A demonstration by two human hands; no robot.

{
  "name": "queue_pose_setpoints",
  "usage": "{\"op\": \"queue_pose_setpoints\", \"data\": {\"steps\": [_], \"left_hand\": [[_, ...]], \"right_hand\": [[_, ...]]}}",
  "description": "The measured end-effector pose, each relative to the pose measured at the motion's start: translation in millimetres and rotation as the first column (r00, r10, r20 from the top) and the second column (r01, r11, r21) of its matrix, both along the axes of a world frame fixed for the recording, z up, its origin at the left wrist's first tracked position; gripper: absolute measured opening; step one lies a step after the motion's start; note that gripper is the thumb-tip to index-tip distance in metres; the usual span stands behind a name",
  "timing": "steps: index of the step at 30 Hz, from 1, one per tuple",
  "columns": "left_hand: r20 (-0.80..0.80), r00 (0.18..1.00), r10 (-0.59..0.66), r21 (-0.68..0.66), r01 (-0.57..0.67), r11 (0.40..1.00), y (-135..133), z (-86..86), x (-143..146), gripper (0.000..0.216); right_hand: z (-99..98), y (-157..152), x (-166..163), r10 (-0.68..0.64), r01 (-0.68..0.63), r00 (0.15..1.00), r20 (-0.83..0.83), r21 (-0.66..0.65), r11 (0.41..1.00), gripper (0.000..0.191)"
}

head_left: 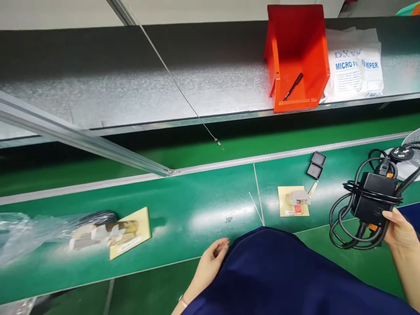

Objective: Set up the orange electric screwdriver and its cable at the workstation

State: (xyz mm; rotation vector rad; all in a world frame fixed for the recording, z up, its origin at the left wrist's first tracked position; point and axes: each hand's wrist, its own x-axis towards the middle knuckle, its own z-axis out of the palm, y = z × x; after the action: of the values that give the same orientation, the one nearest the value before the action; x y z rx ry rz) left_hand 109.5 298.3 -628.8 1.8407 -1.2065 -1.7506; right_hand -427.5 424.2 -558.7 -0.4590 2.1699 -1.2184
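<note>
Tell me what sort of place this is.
Most likely an electronics assembly or packing line. A green conveyor belt runs past the worker, an orange parts bin sits on the metal shelf, and the right hand holds a black power adapter.

A glossy green conveyor belt (183, 205) runs across the view, catching soft white glare from overhead light. A thin silver metal rail (295, 153) borders its far edge, with a second strip of green surface behind it. Above that sits a long shelf of mottled galvanised sheet metal (131, 87), dull grey and darker towards the back. A slanted aluminium frame bar (82, 140) crosses from the left down to the rail, and a thin steel wire (170, 74) hangs diagonally over the shelf. Pale wall (197, 8) shows along the top.
</note>
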Motion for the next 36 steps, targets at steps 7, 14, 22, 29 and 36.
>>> {"op": "queue_pose_setpoints", "data": {"steps": [7,14,22,29,36], "left_hand": [[-0.562,0.823,-0.082,-0.02,0.086,0.996,-46.3,68.2,-98.4,0.089],[-0.528,0.707,0.47,0.282,-0.377,0.883,-57.2,29.4,-101.1,0.054],[-0.448,0.662,0.601,0.341,-0.495,0.799,-94.4,-33.7,-12.7,0.037],[-0.165,0.913,0.373,0.245,-0.329,0.912,-139.3,-53.7,-4.8,0.061],[-0.055,0.944,0.324,0.069,-0.32,0.945,-149.9,-49.4,-29.5,0.084]], "right_hand": [[32.3,-117.8,152.0,0.728,-0.598,0.606,0.321,-0.419,0.683,0.055],[8.7,-168.7,286.7,0.914,-0.912,0.406,0.005,0.07,0.404,0.059],[-53.0,-157.6,336.7,0.949,-0.948,0.249,0.195,-0.15,0.279,0.067],[-133.7,-131.3,288.2,0.797,-0.806,0.557,0.235,0.385,0.45,0.031],[-168.8,-122.2,281.1,0.772,-0.633,0.629,0.092,0.637,0.44,0.027]]}}
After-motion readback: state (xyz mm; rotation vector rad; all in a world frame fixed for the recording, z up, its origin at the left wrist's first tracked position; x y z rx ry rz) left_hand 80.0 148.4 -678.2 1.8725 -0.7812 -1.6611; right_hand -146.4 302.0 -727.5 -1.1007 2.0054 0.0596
